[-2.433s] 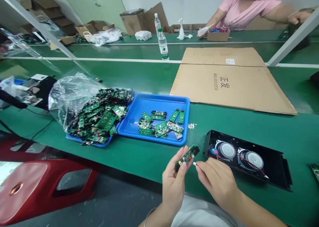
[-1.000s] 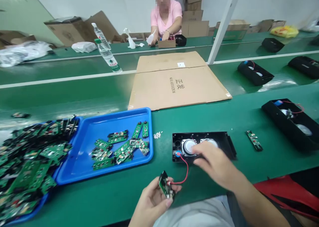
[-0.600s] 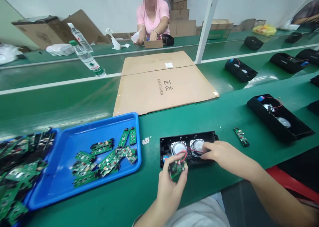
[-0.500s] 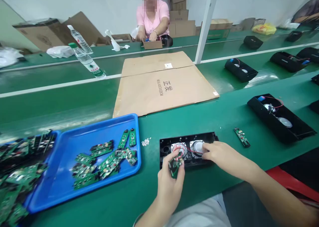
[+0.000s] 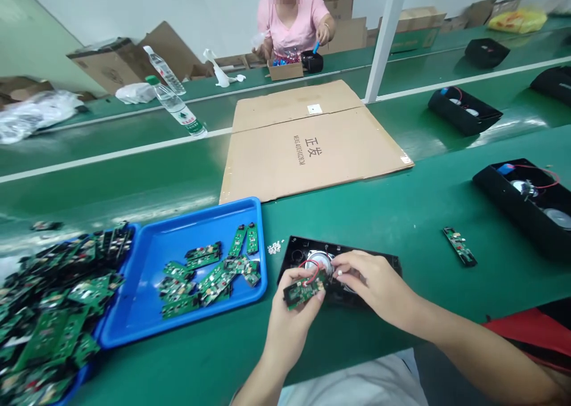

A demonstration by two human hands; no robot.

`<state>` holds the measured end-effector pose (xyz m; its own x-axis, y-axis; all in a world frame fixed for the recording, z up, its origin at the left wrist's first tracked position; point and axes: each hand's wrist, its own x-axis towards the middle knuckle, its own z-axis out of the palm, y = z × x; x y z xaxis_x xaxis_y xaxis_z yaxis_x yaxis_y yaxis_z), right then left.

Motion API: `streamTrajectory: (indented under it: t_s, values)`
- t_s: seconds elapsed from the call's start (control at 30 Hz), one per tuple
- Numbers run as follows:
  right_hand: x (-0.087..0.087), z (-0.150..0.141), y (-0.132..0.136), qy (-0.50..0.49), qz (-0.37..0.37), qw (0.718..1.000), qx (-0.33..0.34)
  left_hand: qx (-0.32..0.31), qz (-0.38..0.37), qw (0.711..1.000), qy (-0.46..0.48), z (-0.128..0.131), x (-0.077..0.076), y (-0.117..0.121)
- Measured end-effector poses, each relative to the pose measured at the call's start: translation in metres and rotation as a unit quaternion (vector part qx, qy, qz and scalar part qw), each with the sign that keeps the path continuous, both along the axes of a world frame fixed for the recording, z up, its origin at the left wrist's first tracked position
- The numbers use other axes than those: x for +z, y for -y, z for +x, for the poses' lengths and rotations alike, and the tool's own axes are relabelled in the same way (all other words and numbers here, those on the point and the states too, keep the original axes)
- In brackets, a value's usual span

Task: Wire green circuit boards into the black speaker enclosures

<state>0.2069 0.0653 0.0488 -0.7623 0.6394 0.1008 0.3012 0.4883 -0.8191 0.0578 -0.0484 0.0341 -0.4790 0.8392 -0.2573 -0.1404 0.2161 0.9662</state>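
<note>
Circuit board (image 5: 304,291) in the lower centre of the frame lies gripped between thumb and fingers of the left hand (image 5: 291,323), a red wire (image 5: 314,266) looping over it. Just right of it, the right hand (image 5: 377,284) pinches a small white connector (image 5: 339,272). Behind both hands, an open black speaker housing (image 5: 308,245) rests on the green counter (image 5: 357,216). More boards fill a blue tray (image 5: 134,299) at centre left; another board (image 5: 459,246) lies alone at right.
</note>
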Motion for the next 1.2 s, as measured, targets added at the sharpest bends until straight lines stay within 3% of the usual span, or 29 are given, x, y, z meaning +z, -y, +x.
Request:
streamTrajectory:
  t_s: [0.07, 0.3, 0.47, 0.73, 0.87, 1.03, 1.2]
  values:
    - [0.000, -0.004, 0.004, -0.004, 0.008, 1.000, 0.007, -0.007, -0.013, 1.000, 0.001, 0.002, 0.001, 0.000]
    - [-0.011, -0.004, 0.014, 0.013, 0.139, 0.989, 0.057, -0.049, -0.036, 0.996, -0.058, 0.000, -0.001, 0.004]
    - [-0.019, -0.008, 0.021, 0.042, 0.302, 0.952, 0.037, -0.073, -0.048, 0.991, -0.101, 0.001, 0.002, 0.001]
    - [-0.018, -0.011, 0.031, 0.042, 0.449, 0.893, 0.011, -0.099, -0.044, 0.979, -0.170, 0.005, 0.009, -0.007]
    - [-0.018, -0.011, 0.029, 0.043, 0.426, 0.903, -0.012, -0.112, -0.019, 0.983, -0.142, 0.008, 0.009, -0.008]
    - [-0.014, -0.006, 0.014, 0.042, 0.281, 0.959, 0.020, -0.129, -0.003, 0.989, -0.077, 0.005, 0.010, -0.007]
    - [-0.007, -0.003, 0.001, 0.014, 0.250, 0.967, 0.039, -0.151, 0.021, 0.988, -0.010, 0.000, 0.011, -0.007]
